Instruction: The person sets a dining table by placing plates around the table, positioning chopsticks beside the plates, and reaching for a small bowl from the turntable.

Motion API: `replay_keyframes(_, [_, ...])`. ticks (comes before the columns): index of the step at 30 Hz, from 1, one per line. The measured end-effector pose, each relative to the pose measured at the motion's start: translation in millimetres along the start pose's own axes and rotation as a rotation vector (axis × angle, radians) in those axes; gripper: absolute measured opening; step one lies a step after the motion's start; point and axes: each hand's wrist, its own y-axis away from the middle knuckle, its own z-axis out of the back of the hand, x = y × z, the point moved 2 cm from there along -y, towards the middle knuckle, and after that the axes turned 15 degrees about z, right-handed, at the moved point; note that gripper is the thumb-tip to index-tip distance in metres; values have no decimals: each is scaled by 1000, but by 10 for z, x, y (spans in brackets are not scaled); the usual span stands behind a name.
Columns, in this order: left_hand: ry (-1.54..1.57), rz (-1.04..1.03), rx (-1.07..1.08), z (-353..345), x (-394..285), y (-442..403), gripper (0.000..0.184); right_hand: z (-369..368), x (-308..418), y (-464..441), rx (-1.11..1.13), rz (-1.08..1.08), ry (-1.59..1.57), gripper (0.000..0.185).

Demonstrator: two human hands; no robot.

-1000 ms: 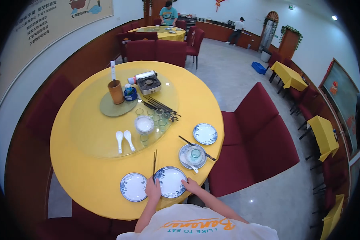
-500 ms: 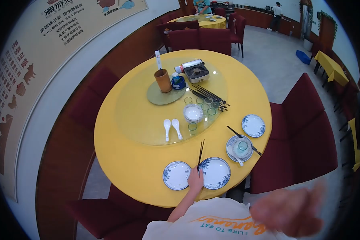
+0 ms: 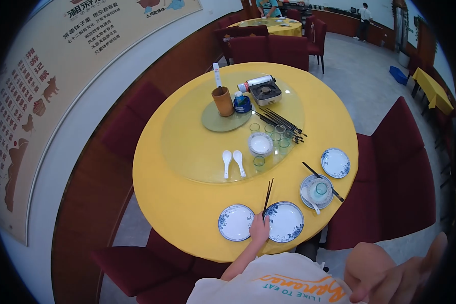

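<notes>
My left hand (image 3: 259, 228) is closed round a pair of dark chopsticks (image 3: 269, 194), which point away across the yellow tablecloth. It lies between two blue-flowered white plates, a smaller left plate (image 3: 236, 223) and a larger right plate (image 3: 285, 223), at the table's near edge. At the lower right, close to the camera, my right hand (image 3: 395, 278) is raised with fingers apart and nothing visible in it. Farther up to the right sit a stacked bowl and saucer (image 3: 309, 198) with a glass (image 3: 320, 189), a white spoon (image 3: 315, 206) and chopsticks (image 3: 334, 190) laid across.
On the glass turntable (image 3: 187, 157) are two white spoons (image 3: 233, 163), stacked bowls (image 3: 260, 144), several glasses (image 3: 280, 137), bundled chopsticks (image 3: 283, 121), a bamboo cup (image 3: 222, 101) and a portable stove (image 3: 266, 92). Another plate (image 3: 335, 162) lies right. Red chairs (image 3: 390, 182) surround the table. Two people stand far off.
The view has shifted, so the table appears farther right. My right hand, blurred before, now shows spread fingers lower and farther right. My left hand still grips the chopsticks between the plates.
</notes>
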Motion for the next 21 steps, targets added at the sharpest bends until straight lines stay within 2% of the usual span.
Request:
replay_keyframes(16, [11, -19, -19, -8, -1, 3, 33, -5, 89, -102, 7, -96, 42, 33])
replay_keyframes(18, [24, -28, -22, 6, -8, 5, 33, 4, 84, -148, 70, -79, 50, 35])
replay_keyframes(19, [26, -30, -15, 6, -11, 9, 33, 81, -58, -73, 112, 73, -29, 36])
replay_keyframes(21, [27, -34, -4, 18, -8, 1, 33, 112, -100, 13, -44, 195, -575, 35])
